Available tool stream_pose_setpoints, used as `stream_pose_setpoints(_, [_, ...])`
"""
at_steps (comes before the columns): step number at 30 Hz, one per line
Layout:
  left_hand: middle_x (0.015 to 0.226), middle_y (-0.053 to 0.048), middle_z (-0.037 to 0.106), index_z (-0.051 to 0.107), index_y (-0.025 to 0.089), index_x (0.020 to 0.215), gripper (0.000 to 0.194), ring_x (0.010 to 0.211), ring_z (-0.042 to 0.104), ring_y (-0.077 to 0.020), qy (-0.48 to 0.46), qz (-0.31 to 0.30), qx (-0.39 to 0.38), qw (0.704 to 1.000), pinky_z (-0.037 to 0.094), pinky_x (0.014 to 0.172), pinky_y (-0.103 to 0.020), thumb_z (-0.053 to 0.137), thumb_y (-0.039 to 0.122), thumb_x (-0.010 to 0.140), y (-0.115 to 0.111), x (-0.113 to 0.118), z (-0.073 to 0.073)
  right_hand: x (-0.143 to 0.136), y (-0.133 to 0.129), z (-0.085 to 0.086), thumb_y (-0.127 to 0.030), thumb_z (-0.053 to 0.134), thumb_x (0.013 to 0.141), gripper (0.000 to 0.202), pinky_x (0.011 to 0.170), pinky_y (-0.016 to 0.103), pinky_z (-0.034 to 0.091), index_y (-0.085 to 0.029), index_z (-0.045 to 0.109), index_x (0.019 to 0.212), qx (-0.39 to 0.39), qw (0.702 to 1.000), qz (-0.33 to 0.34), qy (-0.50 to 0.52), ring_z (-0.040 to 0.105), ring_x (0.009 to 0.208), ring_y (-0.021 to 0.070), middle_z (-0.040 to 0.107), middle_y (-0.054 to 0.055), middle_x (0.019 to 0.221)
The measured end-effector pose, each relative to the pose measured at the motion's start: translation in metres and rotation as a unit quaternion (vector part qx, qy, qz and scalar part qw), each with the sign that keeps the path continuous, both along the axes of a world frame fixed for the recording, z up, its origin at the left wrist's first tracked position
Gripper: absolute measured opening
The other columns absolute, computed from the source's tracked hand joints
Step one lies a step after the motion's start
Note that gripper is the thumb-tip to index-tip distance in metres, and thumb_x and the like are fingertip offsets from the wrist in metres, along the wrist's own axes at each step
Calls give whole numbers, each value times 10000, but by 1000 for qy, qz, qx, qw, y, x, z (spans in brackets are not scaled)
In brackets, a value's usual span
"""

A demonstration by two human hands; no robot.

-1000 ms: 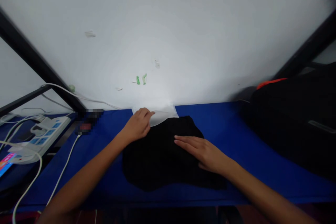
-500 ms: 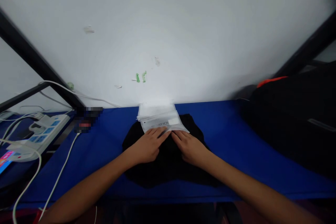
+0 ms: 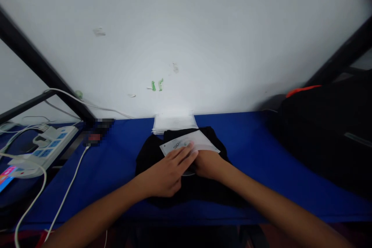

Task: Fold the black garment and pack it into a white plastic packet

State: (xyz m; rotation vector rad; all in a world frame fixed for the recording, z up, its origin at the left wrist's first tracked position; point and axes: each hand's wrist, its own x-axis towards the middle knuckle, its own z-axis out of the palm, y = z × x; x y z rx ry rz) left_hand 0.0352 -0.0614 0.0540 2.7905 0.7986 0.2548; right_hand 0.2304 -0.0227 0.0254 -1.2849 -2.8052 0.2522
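Observation:
A frosted plastic bag (image 3: 207, 139) with dark printing lies tilted over a bunched black cloth (image 3: 203, 193), perhaps a garment. My left hand (image 3: 171, 168) rests on the near side of the bag, its fingers reaching over the plastic and gripping its near edge. From the right, my right hand (image 3: 207, 164) reaches in under the bag's upper layer at the open edge. Its fingers are hidden behind the plastic and the left hand. Behind the cloth, against the wall, sits a stack of similar frosted bags (image 3: 173, 122).
A blue-covered table (image 3: 250, 155) meets a white wall (image 3: 221, 46). At left are a white power strip (image 3: 50, 149), white cables (image 3: 68, 186), and a dark blurred item (image 3: 99, 131). A large black bag or cloth pile (image 3: 325, 135) with an orange edge occupies the right side.
The bag has come off the stack, moved nearer and turned clockwise. My right hand has slid in under its upper layer, while my left hand has shifted slightly nearer and right.

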Motion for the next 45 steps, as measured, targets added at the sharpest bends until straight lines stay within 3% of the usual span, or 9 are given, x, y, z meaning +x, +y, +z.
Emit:
stream_pose_setpoints(2, [1553,-179,283,210,149,1509,774,1419,310,-295,-54,17,12,998,370,1117,-453,499,62,796,3,-13,0,8,0,13,-270,600,843,245,658,287,510,-139,691,1029,-14,1000,6,7,677,777,219,733,106,889])
stream_pose_setpoints(5, [1080,-102,641,564,176,1183,275,1021,609,-213,-162,75,46,983,520,898,-367,459,117,936,9,-28,0,17,0,30,-303,593,887,223,691,330,533,-115,664,982,38,994,22,102,663,802,231,706,123,893])
stream_pose_setpoints(9, [844,-56,624,608,161,958,114,785,593,-164,-254,92,112,956,521,723,-295,495,160,970,13,-30,2,10,-6,38,-302,538,954,282,893,418,524,-114,575,1162,216,928,102,285,607,1048,254,657,163,1111])
stream_pose_setpoints(12, [850,-61,631,595,160,967,88,763,587,-157,-277,71,161,945,520,703,-287,511,136,954,12,-23,4,-4,-11,35,-293,557,951,231,910,434,519,-126,593,1107,321,887,159,293,603,1003,246,674,134,1037])
stream_pose_setpoints(20, [788,-38,606,579,167,924,147,691,581,-129,-302,79,188,931,489,604,-220,472,66,933,7,-17,3,-17,-13,36,-141,576,924,104,846,364,498,-167,637,844,401,847,162,310,561,831,192,674,52,852])
stream_pose_setpoints(25, [781,-20,620,589,162,911,162,704,597,-112,-344,105,203,911,495,650,-209,501,26,913,9,-28,10,-3,-7,41,-144,547,939,122,857,381,472,-172,640,866,401,850,158,304,551,833,192,675,51,857])
stream_pose_setpoints(35, [747,13,643,603,190,855,119,662,614,-109,-375,160,231,883,492,624,-220,553,104,919,16,-51,20,84,17,21,-160,526,946,116,768,388,494,-190,627,996,309,916,70,247,589,862,224,663,85,914])
stream_pose_setpoints(42, [765,-24,655,605,175,931,134,675,624,-128,-382,55,102,917,509,602,-233,490,107,950,8,-37,16,49,-2,29,-389,651,880,709,1002,477,470,-134,336,1462,153,962,124,192,532,1221,286,574,183,1331])
stream_pose_setpoints(45, [792,-35,674,620,174,957,135,707,639,-136,-364,25,71,928,524,626,-240,503,107,949,6,-39,19,25,-2,31,-241,635,865,649,936,421,513,-113,366,1442,109,967,178,146,600,1121,256,606,171,1305])
